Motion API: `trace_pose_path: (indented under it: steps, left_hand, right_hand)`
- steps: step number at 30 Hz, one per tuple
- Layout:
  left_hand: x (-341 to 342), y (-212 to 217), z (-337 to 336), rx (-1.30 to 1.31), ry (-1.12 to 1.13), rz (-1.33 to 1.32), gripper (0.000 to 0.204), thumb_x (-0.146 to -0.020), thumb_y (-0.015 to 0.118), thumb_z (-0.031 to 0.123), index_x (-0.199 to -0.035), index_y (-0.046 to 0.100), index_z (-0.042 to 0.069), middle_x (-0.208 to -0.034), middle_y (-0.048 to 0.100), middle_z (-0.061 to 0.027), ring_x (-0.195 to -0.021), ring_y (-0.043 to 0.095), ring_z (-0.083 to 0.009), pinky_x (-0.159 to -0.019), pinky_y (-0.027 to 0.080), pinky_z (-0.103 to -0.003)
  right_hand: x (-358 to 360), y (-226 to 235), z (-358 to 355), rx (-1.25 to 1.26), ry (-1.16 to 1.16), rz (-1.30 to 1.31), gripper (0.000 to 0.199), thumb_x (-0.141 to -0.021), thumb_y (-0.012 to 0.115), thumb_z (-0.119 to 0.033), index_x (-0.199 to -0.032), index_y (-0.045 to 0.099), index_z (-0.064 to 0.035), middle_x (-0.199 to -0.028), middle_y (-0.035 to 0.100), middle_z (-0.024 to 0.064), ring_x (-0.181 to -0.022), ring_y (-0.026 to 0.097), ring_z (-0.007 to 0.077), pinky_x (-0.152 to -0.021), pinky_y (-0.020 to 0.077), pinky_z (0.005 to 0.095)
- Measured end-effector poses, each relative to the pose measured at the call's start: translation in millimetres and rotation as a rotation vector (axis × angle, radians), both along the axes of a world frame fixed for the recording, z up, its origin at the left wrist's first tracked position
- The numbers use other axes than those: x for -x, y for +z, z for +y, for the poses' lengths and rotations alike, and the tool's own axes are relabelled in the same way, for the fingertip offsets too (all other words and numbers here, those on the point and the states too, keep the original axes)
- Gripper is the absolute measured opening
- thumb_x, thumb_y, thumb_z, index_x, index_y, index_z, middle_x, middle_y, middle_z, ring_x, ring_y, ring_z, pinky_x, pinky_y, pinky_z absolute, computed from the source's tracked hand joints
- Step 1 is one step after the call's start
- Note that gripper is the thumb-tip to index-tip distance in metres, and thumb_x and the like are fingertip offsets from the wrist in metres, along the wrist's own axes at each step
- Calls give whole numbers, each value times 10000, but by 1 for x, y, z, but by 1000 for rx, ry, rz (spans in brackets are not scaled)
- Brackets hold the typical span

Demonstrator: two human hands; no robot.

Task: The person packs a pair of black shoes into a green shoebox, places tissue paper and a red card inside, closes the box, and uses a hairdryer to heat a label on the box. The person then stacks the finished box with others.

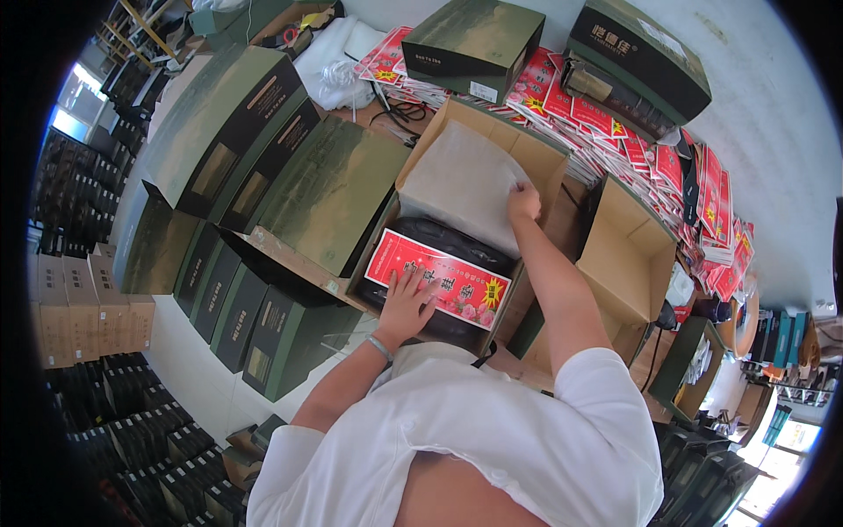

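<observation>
An open shoe box (549,158) with a brown cardboard inside is in front of me. Black glossy contents (439,235) fill its near part; their exact kind is mostly covered. Across them lies a red printed paper packet (457,279) with a yellow burst and pink flowers. My left hand (406,307) rests flat on the packet's left part, fingers spread. A sheet of white tissue paper (461,176) stands folded back toward the far side of the box. My right hand (524,202) is closed on the sheet's right edge.
Green and black shoe boxes (237,132) are stacked at left. Another open box (619,250) sits at right. Behind lie piles of red packets (606,132), with a closed box (474,44) on top. White plastic wrapping (338,70) and black cables (404,114) are at far left.
</observation>
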State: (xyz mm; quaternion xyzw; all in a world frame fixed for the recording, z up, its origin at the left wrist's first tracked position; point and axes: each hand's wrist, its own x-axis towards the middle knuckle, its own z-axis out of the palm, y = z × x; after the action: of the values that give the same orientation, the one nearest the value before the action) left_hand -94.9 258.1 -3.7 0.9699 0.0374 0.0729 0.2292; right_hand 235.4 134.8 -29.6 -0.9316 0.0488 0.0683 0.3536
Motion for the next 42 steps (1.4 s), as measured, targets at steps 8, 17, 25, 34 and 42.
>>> trace_pose_path:
  steps: [8, 17, 25, 34, 42]
  left_hand:
    - [0, -12, 27, 970, 244, -20, 481, -997, 475, 363, -1381, 485, 73, -1373, 516, -118, -1282, 488, -306, -1081, 363, -475]
    - [9, 48, 124, 1646, 534, 425, 649, -985, 429, 525, -1395, 387, 24, -1267, 587, -175, -1112, 601, -244, -928, 486, -399]
    - [40, 33, 134, 925, 355, 308, 646, -811, 739, 97, -1369, 421, 34, -961, 663, -97, -860, 642, -213, -790, 506, -347]
    - [53, 53, 101, -34, 90, -51, 517, -795, 715, 179, -1272, 538, 88, -1093, 577, -122, -1072, 525, -309, -913, 429, -436]
    - [35, 40, 106, -98, -454, 263, 337, -883, 612, 411, -1006, 663, 101, -1026, 614, -81, -983, 586, -314, -877, 437, -438]
  right_hand:
    - [186, 99, -69, -252, 1164, -401, 180, -828, 627, -34, -998, 673, -73, -1439, 408, 212, -1290, 448, 366, -1081, 368, 411]
    - [287, 77, -126, -263, 721, -309, 396, -722, 704, -42, -1103, 616, -102, -1333, 438, 203, -1169, 491, 385, -956, 450, 411]
    - [313, 69, -130, 117, 811, -351, 324, -702, 619, 0, -981, 699, -145, -1065, 594, 12, -958, 529, 253, -884, 430, 387]
    - [334, 88, -112, 187, 658, -353, 370, -721, 643, -43, -1087, 639, -98, -1146, 578, 99, -1068, 523, 308, -938, 408, 413]
    - [335, 76, -49, 258, 752, -18, 397, -906, 587, -421, -1077, 642, -68, -1115, 605, 115, -1045, 564, 323, -887, 444, 425]
